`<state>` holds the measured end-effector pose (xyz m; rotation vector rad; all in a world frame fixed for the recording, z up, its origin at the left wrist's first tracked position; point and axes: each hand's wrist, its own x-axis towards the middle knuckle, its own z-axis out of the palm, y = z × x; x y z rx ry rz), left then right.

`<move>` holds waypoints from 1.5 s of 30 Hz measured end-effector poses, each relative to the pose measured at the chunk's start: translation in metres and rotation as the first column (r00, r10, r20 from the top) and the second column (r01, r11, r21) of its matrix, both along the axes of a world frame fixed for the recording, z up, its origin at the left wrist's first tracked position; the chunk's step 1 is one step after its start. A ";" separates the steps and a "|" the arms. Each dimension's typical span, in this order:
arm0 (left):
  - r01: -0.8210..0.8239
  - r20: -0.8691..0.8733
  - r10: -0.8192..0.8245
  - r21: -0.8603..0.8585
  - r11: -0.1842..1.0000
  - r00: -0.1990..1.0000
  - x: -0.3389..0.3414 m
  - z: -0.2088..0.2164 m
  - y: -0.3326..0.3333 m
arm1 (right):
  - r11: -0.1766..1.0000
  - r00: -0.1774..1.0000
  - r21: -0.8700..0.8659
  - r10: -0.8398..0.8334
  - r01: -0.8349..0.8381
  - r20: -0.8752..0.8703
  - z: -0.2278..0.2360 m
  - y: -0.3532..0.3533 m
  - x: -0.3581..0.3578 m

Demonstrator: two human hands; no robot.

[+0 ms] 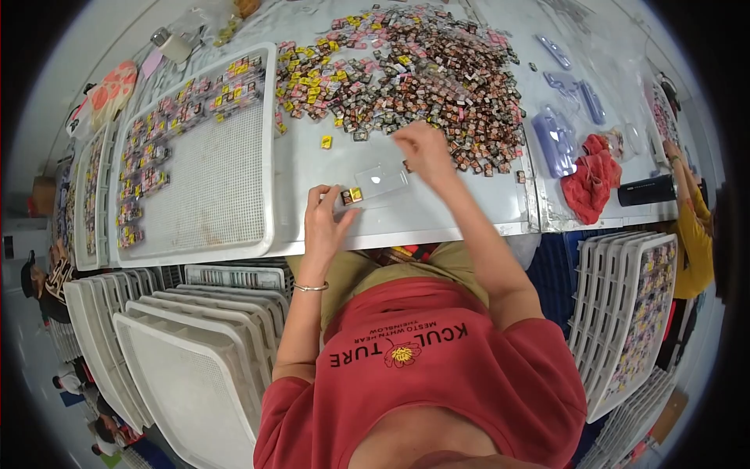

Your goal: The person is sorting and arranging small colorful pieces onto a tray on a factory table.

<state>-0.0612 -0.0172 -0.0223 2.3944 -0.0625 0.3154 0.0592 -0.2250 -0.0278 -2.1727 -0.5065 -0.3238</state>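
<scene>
A shallow clear plastic box (381, 180) lies tilted on the white table in front of me. Two or so small square pieces (351, 195), yellow and dark, sit at its left end. My left hand (319, 223) has its thumb and fingers curved around that end, steadying it. Beyond the box's right end, my right hand (426, 152) is raised with its fingertips pressed together at the near edge of a big pile of small square pieces (437, 74). What those fingertips hold, if anything, is too small to tell. A lone yellow piece (326, 142) lies between box and pile.
To the left stands a large white mesh tray (215, 184), partly lined with filled clear boxes. Stacked white trays (187, 383) are below left; more filled racks (625, 328) stand at right. A red cloth (591, 180), blue plastic holders (553, 141) and a black cylinder (647, 191) lie right.
</scene>
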 end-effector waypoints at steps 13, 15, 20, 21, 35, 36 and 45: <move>0.041 0.162 -0.009 -0.193 0.980 0.987 0.109 -0.020 -0.016 | 0.734 0.999 -0.679 0.009 0.024 0.045 0.010 -0.033 0.003; 0.109 0.220 -0.082 -0.115 0.987 0.972 0.123 -0.022 -0.026 | 0.743 0.995 -0.667 0.017 0.050 0.093 0.006 -0.038 0.006; 0.156 0.222 -0.158 0.028 0.987 0.962 0.132 -0.021 -0.046 | 0.998 0.960 0.046 -0.017 0.031 -0.280 -0.005 -0.059 0.007; 0.183 0.285 -0.217 0.144 0.973 0.934 0.136 -0.022 -0.048 | 0.932 0.856 0.354 0.124 0.073 -0.502 0.000 -0.058 0.003; 0.408 -0.097 -0.399 0.323 0.854 0.912 0.184 -0.009 -0.034 | 0.791 0.649 0.608 0.427 0.070 -0.630 -0.021 -0.006 -0.032; 0.421 -0.001 -0.446 0.332 0.844 0.895 0.181 -0.010 -0.030 | 0.869 0.721 0.491 0.376 -0.057 -0.582 -0.032 0.005 -0.030; 0.219 0.099 -0.216 -0.014 0.976 0.971 0.133 -0.006 0.018 | 0.984 0.935 -0.130 0.067 -0.119 -0.350 -0.014 0.056 -0.048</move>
